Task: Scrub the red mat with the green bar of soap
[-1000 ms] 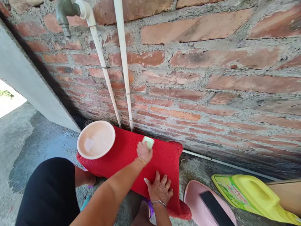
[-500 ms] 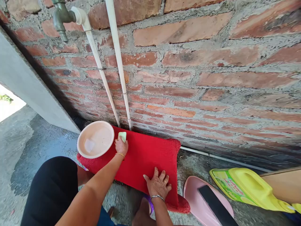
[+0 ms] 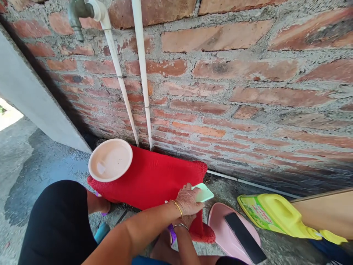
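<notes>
My left hand (image 3: pixel 189 200), with a gold bracelet, is closed around a flat, pale green piece with rounded corners (image 3: pixel 204 193); I cannot make out its kind. It is over the right end of a red cloth (image 3: pixel 157 176) with a shaggy border. My right hand (image 3: pixel 188 220), wearing a silver bracelet, lies beneath the left at the cloth's near right edge, its fingers mostly hidden. On the cloth's left end stands a pale pink basin (image 3: pixel 121 160) with what looks like water in it.
Behind the cloth rises a brick wall (image 3: pixel 204 88) with white pipes (image 3: pixel 143 77) and a tap (image 3: pixel 77 20). To the right, a black phone (image 3: pixel 244 235) lies on a pink plastic stool or lid (image 3: pixel 217 217), near a yellow jug (image 3: pixel 278 213) lying on the concrete floor.
My left hand has carried the pale green piece from beside the basin rightward to the cloth's right end. My right hand, earlier spread flat on the cloth, is now mostly covered by my left.
</notes>
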Motion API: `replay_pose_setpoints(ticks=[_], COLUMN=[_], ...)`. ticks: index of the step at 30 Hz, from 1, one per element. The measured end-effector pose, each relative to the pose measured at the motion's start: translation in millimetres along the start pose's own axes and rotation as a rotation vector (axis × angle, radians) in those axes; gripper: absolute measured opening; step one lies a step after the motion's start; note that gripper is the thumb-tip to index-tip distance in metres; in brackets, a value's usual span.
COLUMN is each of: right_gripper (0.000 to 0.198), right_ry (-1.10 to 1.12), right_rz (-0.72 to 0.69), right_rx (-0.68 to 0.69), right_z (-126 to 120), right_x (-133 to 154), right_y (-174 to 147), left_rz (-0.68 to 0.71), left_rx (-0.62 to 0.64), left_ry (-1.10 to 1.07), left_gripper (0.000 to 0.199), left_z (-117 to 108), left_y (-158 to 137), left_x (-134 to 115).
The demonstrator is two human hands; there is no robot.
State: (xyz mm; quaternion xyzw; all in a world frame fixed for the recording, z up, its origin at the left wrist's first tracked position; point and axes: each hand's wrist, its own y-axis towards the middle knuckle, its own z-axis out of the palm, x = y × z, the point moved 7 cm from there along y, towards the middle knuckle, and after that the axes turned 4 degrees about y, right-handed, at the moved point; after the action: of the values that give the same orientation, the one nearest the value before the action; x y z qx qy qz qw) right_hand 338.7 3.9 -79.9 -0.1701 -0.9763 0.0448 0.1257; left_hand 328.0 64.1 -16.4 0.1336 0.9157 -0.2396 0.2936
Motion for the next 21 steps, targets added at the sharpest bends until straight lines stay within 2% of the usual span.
replay_pose_setpoints(ticks=[3, 8, 11, 13, 15, 17, 21], right_gripper=[0.040, 0.068, 0.070, 0.070, 0.069, 0.067, 0.054], right_ry=[-0.023, -0.104, -0.112, -0.117, -0.119, -0.111, -0.008], right_rz=[-0.004, 0.028, 0.031, 0.032, 0.035, 0.042, -0.006], right_rx=[0.002, 0.114, 0.160, 0.168, 0.165, 0.147, 0.105], right_z=[-5.7, -11.6, -12.1, -10.9, -8.5, -5.4, 3.3], right_x=[3.7, 9.2, 10.8, 11.0, 10.1, 7.0, -2.4], right_y=[-3.5, -7.8, -7.7, -7.5, -7.3, -6.9, -4.1], left_rz=[-0.171, -0.683, -0.859, -0.890, -0.837, -0.696, -0.308], left_rx=[-0.120, -0.446, -0.571, -0.586, -0.537, -0.430, -0.157], left_ry=[0.020, 0.092, 0.102, 0.102, 0.104, 0.106, 0.074], left_gripper=[0.052, 0.046, 0.048, 0.048, 0.048, 0.049, 0.056], left_z=[-31.3, -110.2, -131.7, -128.2, -111.5, -84.3, -20.0], left_y=[-3.4, -35.4, -53.6, -54.9, -46.5, -32.8, -18.1], left_x=[46.6, 158.7, 190.4, 189.0, 169.7, 135.7, 52.0])
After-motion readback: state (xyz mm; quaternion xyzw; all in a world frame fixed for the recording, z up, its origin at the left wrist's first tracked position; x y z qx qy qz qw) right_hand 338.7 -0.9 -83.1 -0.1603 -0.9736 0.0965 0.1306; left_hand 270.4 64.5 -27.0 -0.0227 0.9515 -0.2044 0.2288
